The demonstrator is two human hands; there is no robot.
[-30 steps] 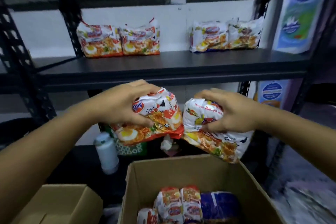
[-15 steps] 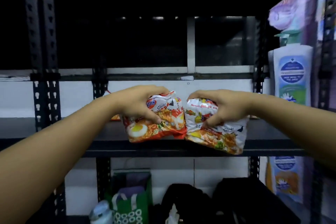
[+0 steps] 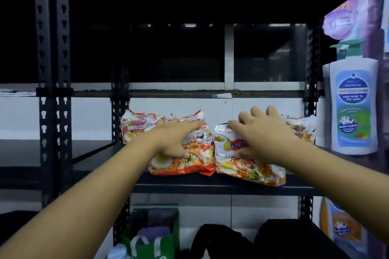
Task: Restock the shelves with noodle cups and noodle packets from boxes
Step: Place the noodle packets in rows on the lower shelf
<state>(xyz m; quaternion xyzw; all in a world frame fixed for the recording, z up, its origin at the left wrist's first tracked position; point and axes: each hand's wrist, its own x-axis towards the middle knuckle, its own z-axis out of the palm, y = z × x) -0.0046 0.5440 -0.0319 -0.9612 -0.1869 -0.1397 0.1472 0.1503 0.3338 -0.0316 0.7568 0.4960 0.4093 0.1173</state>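
Observation:
Two noodle packets lie side by side at the front of the dark shelf (image 3: 210, 187). My left hand (image 3: 174, 139) grips the orange noodle packet (image 3: 189, 166), fingers curled over its top and thumb on its front. My right hand (image 3: 263, 132) rests on the white-and-orange noodle packet (image 3: 250, 169) with its fingers spread and fairly straight. More orange packets (image 3: 139, 125) stand behind at the back left of the shelf. Another packet (image 3: 301, 128) shows at the back right, partly hidden by my right hand.
A tall white lotion bottle (image 3: 353, 107) stands at the shelf's right end. Perforated black uprights (image 3: 52, 90) frame the left side. Below the shelf sit a green bag (image 3: 151, 237) and black bags (image 3: 221, 242). The shelf level above is dark.
Both hands carried the two packets up from over the box and set them down on the shelf. My right hand's fingers have uncurled from its packet. The view has tilted up, hiding the box.

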